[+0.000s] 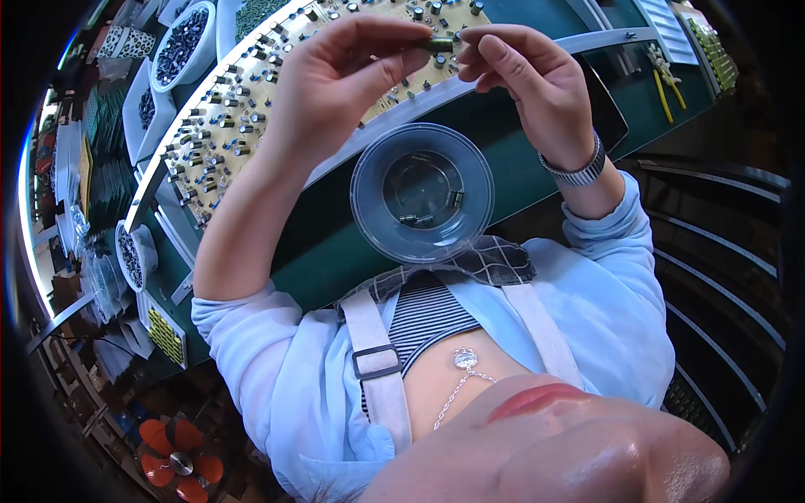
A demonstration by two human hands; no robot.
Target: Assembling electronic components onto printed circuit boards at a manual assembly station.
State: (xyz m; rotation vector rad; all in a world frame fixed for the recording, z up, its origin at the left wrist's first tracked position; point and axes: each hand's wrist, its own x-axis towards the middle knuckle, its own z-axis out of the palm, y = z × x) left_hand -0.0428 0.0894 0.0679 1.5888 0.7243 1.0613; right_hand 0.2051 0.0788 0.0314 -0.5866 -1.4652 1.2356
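Note:
Between the fingertips and thumb of my left hand [344, 84] is a dark green cylindrical capacitor [439, 44], held sideways above the boards. My right hand [537, 84] is at the capacitor's right end, its fingers curled in and the thumb bent over them. Whether those fingers grip the wire leads is hidden. Below both hands, close to my body, stands a clear round plastic tub [365, 214] with several loose capacitors [415, 220] on its bottom. Behind my hands lies a tan circuit board panel [293, 63], crowded with upright capacitors and small blue parts.
A pale frame rail [428, 101] borders the panel on the green table [314, 251]. At left are white bins [186, 46] of small dark parts and a tray of yellow-green parts [165, 333]. Yellow-handled pliers [664, 96] lie at right, near a metal-slatted rack [713, 222]. An orange fan [180, 464] is lower left.

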